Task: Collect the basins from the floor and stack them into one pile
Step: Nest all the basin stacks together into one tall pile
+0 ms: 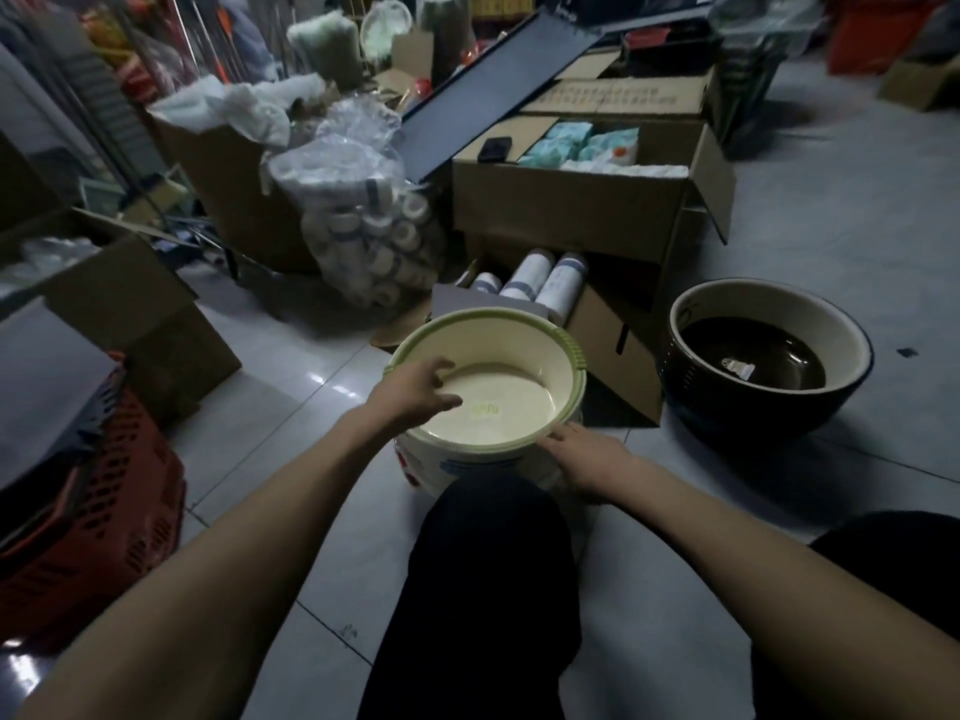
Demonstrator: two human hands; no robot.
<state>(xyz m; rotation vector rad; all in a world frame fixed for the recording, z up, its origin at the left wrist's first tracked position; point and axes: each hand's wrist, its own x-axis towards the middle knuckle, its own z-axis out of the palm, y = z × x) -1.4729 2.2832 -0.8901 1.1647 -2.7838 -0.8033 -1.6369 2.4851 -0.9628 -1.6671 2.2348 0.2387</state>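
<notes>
A cream basin with a green rim (519, 366) sits on top of a pile of white basins (447, 467) on the tiled floor, just beyond my knee. My left hand (415, 389) grips the basin's near left rim, thumb inside the bowl and fingers curled over the edge. My right hand (582, 454) rests on the near right rim with its fingers laid along the green edge. The lower basins show only as a white wall with red and blue print below the rim.
A large dark ceramic bowl (769, 356) holding dark liquid stands on the floor to the right. Cardboard boxes (566, 210) and a bag of white rolls (374, 226) crowd behind the pile. A red plastic crate (98, 517) sits at the left.
</notes>
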